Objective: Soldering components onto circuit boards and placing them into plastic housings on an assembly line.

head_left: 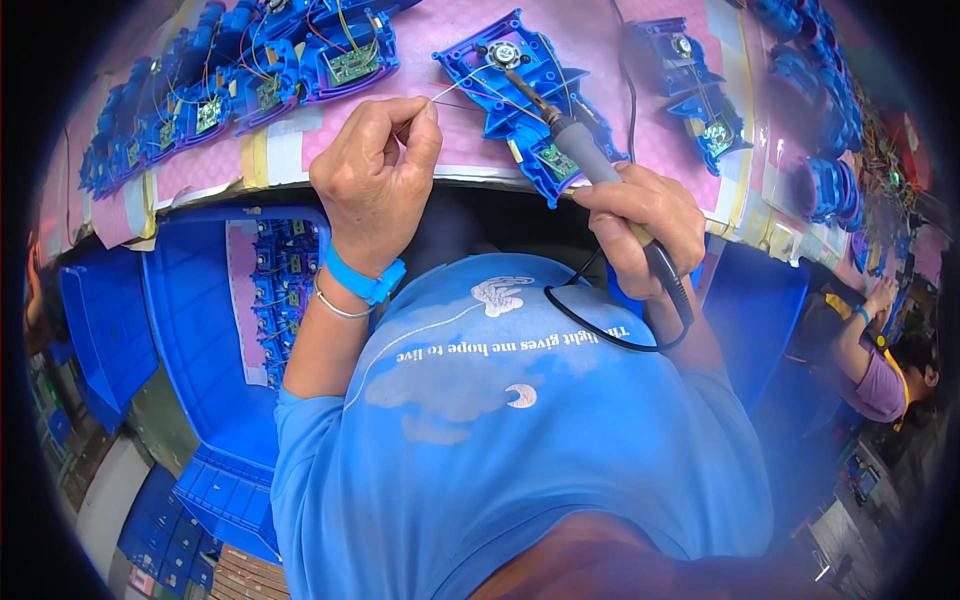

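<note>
My right hand (pixel 650 220) is closed around the grey handle of a soldering iron (pixel 578 147). Its tip touches or nearly touches a round silver speaker (pixel 503 55) in a blue plastic toy housing half (pixel 540 88). Pinched in my left hand (pixel 378 170) is a thin, pale solder wire (pixel 458 83), reaching toward the same speaker. A small green circuit board (pixel 560 160) sits at the housing's near end, with thin coloured wires running beside it. The exact contact point at the speaker is too small to make out.
Several similar housings (pixel 350 65) with boards and wires line the table's left side; another housing (pixel 695 95) lies to the right. The iron's black cord (pixel 640 347) loops before my shirt. Blue bins (pixel 190 330) stand below the table edge. Another person (pixel 875 375) works at far right.
</note>
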The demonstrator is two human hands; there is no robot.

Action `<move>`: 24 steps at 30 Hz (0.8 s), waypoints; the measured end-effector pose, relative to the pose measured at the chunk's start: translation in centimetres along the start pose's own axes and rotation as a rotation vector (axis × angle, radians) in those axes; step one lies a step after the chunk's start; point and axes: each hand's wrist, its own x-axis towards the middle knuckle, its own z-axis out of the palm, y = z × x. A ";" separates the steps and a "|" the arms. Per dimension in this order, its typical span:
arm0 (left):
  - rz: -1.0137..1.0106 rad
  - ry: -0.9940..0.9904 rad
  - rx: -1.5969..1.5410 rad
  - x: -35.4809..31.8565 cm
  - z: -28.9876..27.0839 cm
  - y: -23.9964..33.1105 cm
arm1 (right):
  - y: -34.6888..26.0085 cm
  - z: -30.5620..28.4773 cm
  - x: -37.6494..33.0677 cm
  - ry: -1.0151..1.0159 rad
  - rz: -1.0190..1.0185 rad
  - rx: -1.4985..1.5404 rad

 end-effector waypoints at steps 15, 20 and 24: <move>0.022 0.002 -0.008 0.1 0.3 -0.3 | 0.7 0.6 0.2 -0.026 0.032 0.078; 0.015 0.000 -0.002 0.1 0.2 -0.3 | 0.4 0.2 0.1 0.032 0.026 0.099; 0.025 0.019 0.023 0.1 -0.1 -0.4 | 0.2 0.3 0.4 0.047 0.045 0.155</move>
